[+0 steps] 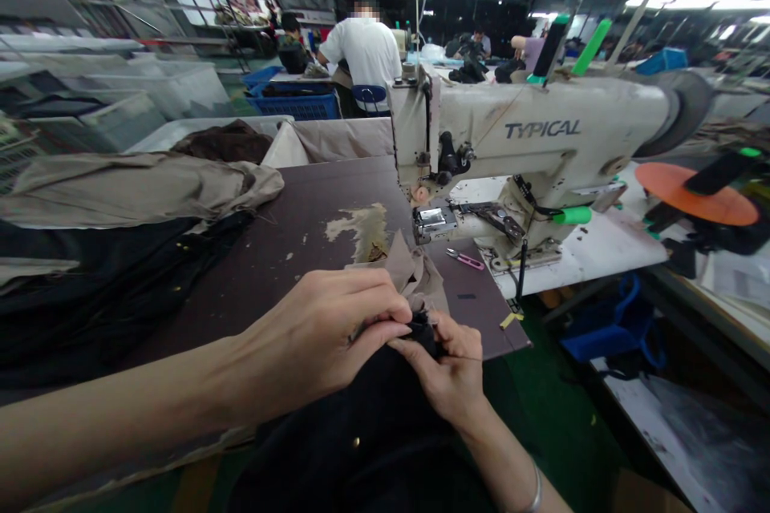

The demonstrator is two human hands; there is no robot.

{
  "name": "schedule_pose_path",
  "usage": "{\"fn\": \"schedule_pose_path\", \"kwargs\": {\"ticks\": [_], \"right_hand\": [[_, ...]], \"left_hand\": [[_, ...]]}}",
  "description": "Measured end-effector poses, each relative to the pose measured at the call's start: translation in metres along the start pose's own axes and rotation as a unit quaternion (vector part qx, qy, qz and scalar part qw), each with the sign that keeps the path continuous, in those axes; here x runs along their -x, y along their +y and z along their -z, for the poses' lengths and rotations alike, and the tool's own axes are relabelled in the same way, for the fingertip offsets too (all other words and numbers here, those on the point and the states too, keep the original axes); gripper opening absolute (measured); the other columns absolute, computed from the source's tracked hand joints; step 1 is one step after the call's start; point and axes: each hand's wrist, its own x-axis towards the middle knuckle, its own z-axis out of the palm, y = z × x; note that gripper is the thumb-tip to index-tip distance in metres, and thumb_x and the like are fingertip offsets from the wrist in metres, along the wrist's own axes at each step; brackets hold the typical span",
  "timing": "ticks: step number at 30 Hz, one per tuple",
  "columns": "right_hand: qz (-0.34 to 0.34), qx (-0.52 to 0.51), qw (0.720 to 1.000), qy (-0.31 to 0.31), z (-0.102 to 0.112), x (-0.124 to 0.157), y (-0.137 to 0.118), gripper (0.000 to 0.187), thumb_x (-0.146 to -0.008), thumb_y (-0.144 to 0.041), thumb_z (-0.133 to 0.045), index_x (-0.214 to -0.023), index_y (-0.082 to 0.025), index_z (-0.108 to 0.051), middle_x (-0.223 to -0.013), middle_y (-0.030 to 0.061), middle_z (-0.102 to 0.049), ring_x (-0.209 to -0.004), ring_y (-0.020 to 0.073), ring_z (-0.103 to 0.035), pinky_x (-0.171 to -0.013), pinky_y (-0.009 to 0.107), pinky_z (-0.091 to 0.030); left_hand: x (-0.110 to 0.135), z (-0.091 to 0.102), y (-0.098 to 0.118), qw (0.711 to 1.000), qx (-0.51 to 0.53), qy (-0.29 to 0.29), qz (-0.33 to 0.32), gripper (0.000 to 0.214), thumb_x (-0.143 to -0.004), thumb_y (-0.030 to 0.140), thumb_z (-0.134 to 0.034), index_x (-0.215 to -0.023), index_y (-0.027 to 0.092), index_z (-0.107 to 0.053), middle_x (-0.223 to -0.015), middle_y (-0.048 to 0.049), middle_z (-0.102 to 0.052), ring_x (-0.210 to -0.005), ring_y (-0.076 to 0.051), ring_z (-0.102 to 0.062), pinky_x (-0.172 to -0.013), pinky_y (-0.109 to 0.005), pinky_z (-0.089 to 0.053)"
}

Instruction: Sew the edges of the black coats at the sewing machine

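Note:
Near the table's front edge, both hands pinch the gathered edge of a black garment (373,425). My left hand (337,329) is closed, thumb and fingertips pressed on the dark cloth. Close beside it, my right hand (448,365) is closed round the same bunched edge. A beige piece of fabric (415,272) sticks up behind the fingers; whether it is sewn to the black cloth I cannot tell. Beyond the hands stands a sewing machine (541,132) marked TYPICAL. A pair of pink thread snips (465,259) lies on the tabletop below its arm.
Black garments (198,256) and beige cloth (120,184) are piled on the left of the brown tabletop (289,240). An orange disc (691,192) with a thread cone is at right. Farther back, a person in a white shirt (364,56) sits near blue crates (294,104).

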Motion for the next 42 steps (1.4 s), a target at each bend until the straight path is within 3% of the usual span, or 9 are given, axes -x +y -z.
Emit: {"fn": "schedule_pose_path", "kwargs": {"ticks": [6,9,14,17,20,27,34,38,42], "right_hand": [[-0.008,-0.016,1.000,-0.019,0.001,0.000,-0.001,0.020,-0.082,-0.031,-0.072,-0.078,-0.013,-0.064,-0.059,-0.0051,-0.050,-0.052,0.0032,-0.041,-0.051,0.014,-0.036],[-0.013,-0.028,0.999,-0.015,0.001,0.000,0.000,0.020,-0.082,-0.030,-0.072,-0.076,-0.013,-0.064,-0.059,-0.0051,-0.050,-0.052,0.0033,-0.040,-0.051,0.014,-0.036],[-0.023,-0.048,0.998,-0.012,0.001,0.001,0.000,0.017,-0.081,-0.026,-0.073,-0.077,-0.013,-0.063,-0.056,-0.0062,-0.046,-0.050,0.0024,-0.036,-0.049,0.013,-0.033],[-0.030,-0.048,0.998,-0.017,0.001,0.001,0.000,0.019,-0.082,-0.028,-0.072,-0.076,-0.012,-0.063,-0.058,-0.0056,-0.048,-0.051,0.0027,-0.037,-0.049,0.014,-0.034],[-0.025,-0.034,0.999,-0.015,0.001,0.001,0.001,0.024,-0.083,-0.032,-0.072,-0.073,-0.012,-0.062,-0.057,-0.0053,-0.046,-0.051,0.0030,-0.037,-0.049,0.014,-0.034],[-0.008,-0.021,1.000,-0.018,0.001,-0.001,0.002,0.025,-0.083,-0.031,-0.071,-0.070,-0.013,-0.061,-0.057,-0.0052,-0.047,-0.051,0.0028,-0.039,-0.050,0.014,-0.035],[0.024,-0.015,1.000,-0.013,0.003,-0.002,0.001,0.018,-0.082,-0.028,-0.073,-0.076,-0.013,-0.064,-0.059,-0.0052,-0.051,-0.051,0.0028,-0.042,-0.051,0.015,-0.036],[0.039,-0.025,0.999,-0.020,0.002,-0.002,0.002,0.017,-0.083,-0.026,-0.072,-0.075,-0.013,-0.063,-0.059,-0.0053,-0.051,-0.051,0.0027,-0.042,-0.052,0.015,-0.037],[0.051,-0.018,0.998,-0.021,0.002,-0.002,0.002,0.017,-0.083,-0.026,-0.072,-0.076,-0.013,-0.063,-0.058,-0.0053,-0.049,-0.051,0.0030,-0.040,-0.052,0.015,-0.036]], "left_hand": [[0.005,-0.005,-0.004,0.994,-0.067,0.041,-0.082,0.014,-0.090,0.008,-0.060,-0.098,0.018,-0.066,-0.091,-0.0024,-0.068,-0.079,-0.012,-0.063,-0.070,-0.022,-0.049],[0.011,-0.011,-0.009,0.974,-0.132,0.097,-0.155,0.018,-0.089,0.008,-0.059,-0.103,0.018,-0.064,-0.090,-0.0042,-0.070,-0.079,-0.015,-0.066,-0.070,-0.025,-0.052],[0.020,-0.017,-0.016,0.953,-0.156,0.112,-0.233,0.023,-0.091,0.012,-0.053,-0.111,0.012,-0.064,-0.090,-0.0075,-0.074,-0.080,-0.019,-0.068,-0.072,-0.030,-0.058],[0.021,-0.021,-0.014,0.959,-0.153,0.128,-0.202,0.024,-0.087,0.007,-0.062,-0.110,0.012,-0.065,-0.090,-0.0064,-0.073,-0.081,-0.018,-0.067,-0.076,-0.030,-0.057],[0.017,-0.024,-0.010,0.977,-0.105,0.138,-0.120,0.021,-0.084,0.004,-0.067,-0.101,0.017,-0.066,-0.088,-0.0025,-0.071,-0.079,-0.013,-0.065,-0.076,-0.025,-0.053],[0.007,-0.017,-0.007,0.995,0.005,0.095,-0.009,0.012,-0.086,0.011,-0.068,-0.093,0.017,-0.061,-0.078,0.0004,-0.063,-0.069,-0.009,-0.058,-0.065,-0.020,-0.046],[0.005,-0.011,-0.008,0.994,0.040,0.041,0.089,0.018,-0.085,0.020,-0.071,-0.098,0.018,-0.058,-0.083,0.0018,-0.059,-0.073,-0.009,-0.056,-0.067,-0.019,-0.044],[0.002,-0.006,-0.007,0.993,0.068,0.020,0.098,0.023,-0.083,0.019,-0.071,-0.101,0.018,-0.056,-0.089,0.0015,-0.059,-0.078,-0.009,-0.056,-0.071,-0.018,-0.046],[0.003,-0.004,-0.007,0.997,0.065,0.018,0.039,0.018,-0.086,0.010,-0.066,-0.100,0.018,-0.058,-0.097,-0.0015,-0.059,-0.087,-0.010,-0.058,-0.079,-0.020,-0.047]]}}
